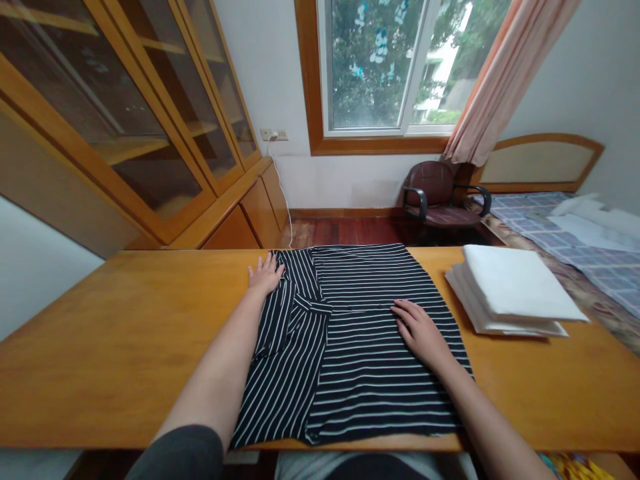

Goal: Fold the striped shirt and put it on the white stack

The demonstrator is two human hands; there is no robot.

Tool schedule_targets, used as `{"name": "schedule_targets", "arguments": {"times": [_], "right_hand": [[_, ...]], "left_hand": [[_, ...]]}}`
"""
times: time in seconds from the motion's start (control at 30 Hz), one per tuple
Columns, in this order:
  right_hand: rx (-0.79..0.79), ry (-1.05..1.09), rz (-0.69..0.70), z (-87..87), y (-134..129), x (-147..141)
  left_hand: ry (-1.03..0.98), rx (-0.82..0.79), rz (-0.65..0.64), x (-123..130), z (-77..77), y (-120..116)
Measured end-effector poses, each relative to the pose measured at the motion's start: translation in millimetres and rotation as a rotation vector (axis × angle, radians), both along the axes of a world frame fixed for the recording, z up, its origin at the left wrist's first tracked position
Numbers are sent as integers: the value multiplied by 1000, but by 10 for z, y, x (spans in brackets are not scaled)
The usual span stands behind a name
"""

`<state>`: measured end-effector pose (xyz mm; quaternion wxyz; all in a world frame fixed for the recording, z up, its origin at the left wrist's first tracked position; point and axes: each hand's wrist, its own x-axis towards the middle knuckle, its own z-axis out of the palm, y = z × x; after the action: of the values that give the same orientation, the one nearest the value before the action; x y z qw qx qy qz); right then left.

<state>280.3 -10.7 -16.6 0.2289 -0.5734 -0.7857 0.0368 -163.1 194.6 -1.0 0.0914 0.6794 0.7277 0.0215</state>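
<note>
A black shirt with thin white stripes (370, 373) lies spread across the wooden table, its collar side to the left and its curved hem to the right. My left hand (267, 273) rests with fingers apart on the shirt's far left corner, partly over the table. Flat on the right half of the shirt is my right hand (417, 328), fingers stretched out near the middle line of the front. Neither hand grips the fabric.
On the right of the wooden table (125, 347) sits a stack of white folded sheets (520, 283). Beyond the table are a brown armchair (437, 193), a bed (590, 247) and a window. A glass-fronted cabinet (240, 220) stands at the left.
</note>
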Motion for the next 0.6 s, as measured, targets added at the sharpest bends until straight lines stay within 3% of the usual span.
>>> {"name": "schedule_targets", "arguments": {"times": [0.17,0.33,0.47,0.6], "right_hand": [[12,-11,12,-17,11,10],[31,20,19,-13,14,0],[16,11,2,5,3,-11],[22,9,1,12,-3,-12]], "left_hand": [[-35,136,19,101,157,-221],[19,240,-106,345,278,-737],[65,195,-139,486,179,-1142],[69,120,-122,540,32,-1338]]}}
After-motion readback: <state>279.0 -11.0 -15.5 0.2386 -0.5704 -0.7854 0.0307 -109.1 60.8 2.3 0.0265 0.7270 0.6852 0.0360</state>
